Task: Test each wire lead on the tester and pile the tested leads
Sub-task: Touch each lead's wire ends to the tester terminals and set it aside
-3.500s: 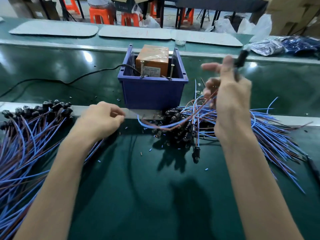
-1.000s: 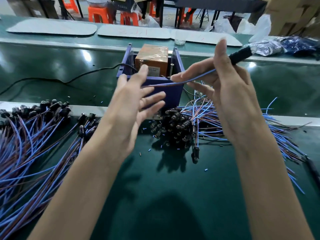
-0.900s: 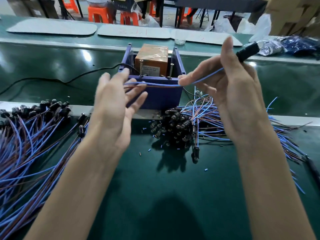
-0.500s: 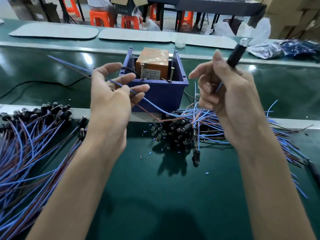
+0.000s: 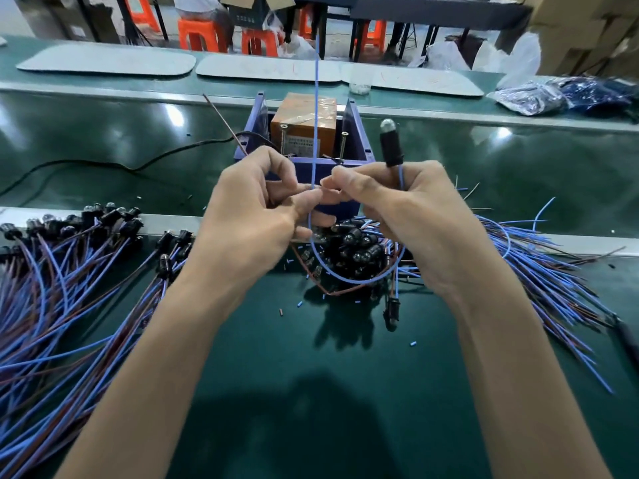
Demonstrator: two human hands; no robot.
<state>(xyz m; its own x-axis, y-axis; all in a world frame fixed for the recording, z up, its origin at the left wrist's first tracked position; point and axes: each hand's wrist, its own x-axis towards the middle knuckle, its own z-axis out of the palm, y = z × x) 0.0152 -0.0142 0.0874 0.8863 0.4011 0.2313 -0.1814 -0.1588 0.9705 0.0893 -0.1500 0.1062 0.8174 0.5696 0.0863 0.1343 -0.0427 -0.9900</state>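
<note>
Right hand (image 5: 415,219) grips looped, black-capped wire lead (image 5: 390,146).

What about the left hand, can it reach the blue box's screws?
Probably yes: the left hand sits right before the blue box, screws uncovered, though it pinches a wire lead.

A single wide-angle camera sits at the person's head and looks forward and down along both forearms onto the green table (image 5: 311,392). It is near enough that the left hand (image 5: 249,216) and right hand (image 5: 408,216), which hold a wire lead (image 5: 390,143) between them, fill the middle of the frame. Past the hands the view runs over the blue bin (image 5: 359,140) at centre to orange stools (image 5: 198,32) at the top edge, and the table's long edges bow with the lens
</note>
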